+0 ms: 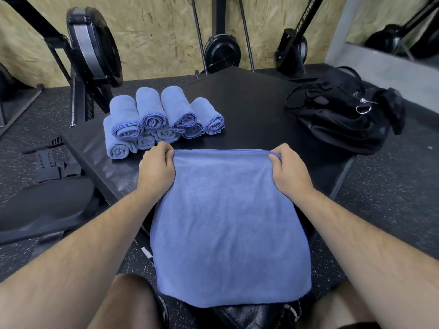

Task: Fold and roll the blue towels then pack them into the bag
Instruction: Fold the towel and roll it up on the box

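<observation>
A folded blue towel (228,222) lies flat on the black padded platform (251,103) and hangs toward my legs over its near edge. My left hand (156,168) pinches the towel's far left corner. My right hand (288,169) pinches the far right corner. Both hold the far edge taut. Several rolled blue towels (154,119) are stacked in a pile at the platform's far left. The black bag (344,115) sits slumped at the platform's right side, apart from the towels.
Black rowing machines (95,48) stand along the wooden board wall behind the platform. A black seat and foot plate (50,162) lie on the speckled rubber floor to the left. A mirror edge shows at the upper right.
</observation>
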